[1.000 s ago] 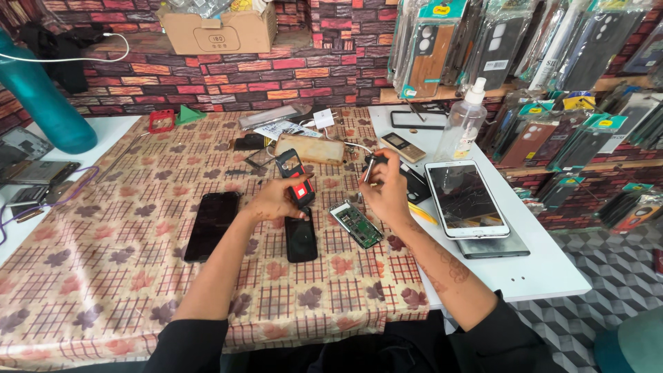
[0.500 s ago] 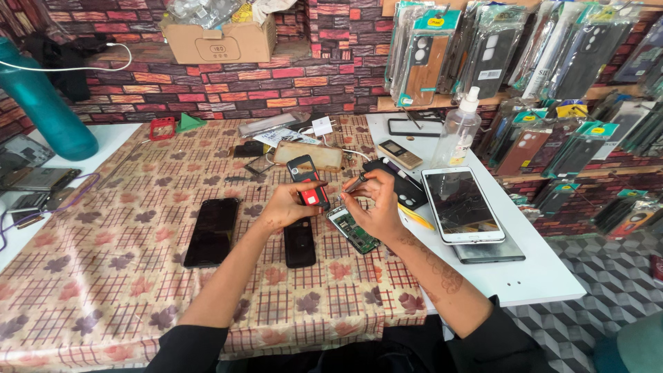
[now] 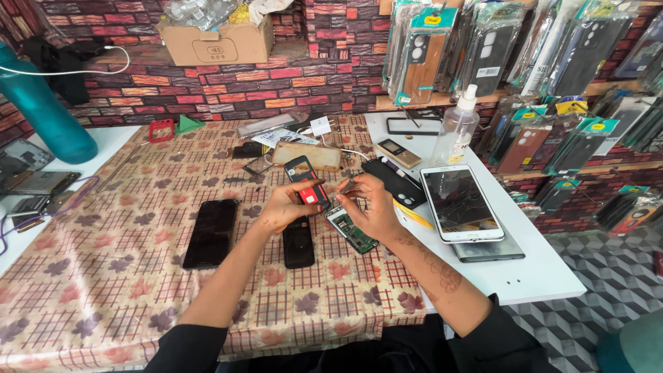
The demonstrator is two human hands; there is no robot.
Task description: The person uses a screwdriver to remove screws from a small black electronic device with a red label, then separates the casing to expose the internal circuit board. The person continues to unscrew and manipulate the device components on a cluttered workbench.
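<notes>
Over the checked tablecloth (image 3: 103, 276), my left hand (image 3: 282, 207) pinches a small phone (image 3: 307, 181) — black, red battery showing — right hand (image 3: 371, 207) closed on a thin tool I can't identify.

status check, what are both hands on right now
Left hand holds small phone with red part. Right hand pinches thin tool. Green circuit board underneath.

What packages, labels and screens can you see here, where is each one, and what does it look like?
Cardboard box: brown, open, on the brick ledge.
Phone-case packs: clear sleeves, hanging top right.
Tablet: white frame, dark cracked screen, right of the hands.
Black phone: dark screen, flat on the checked cloth, left.
Small red part: in the left hand.
</notes>
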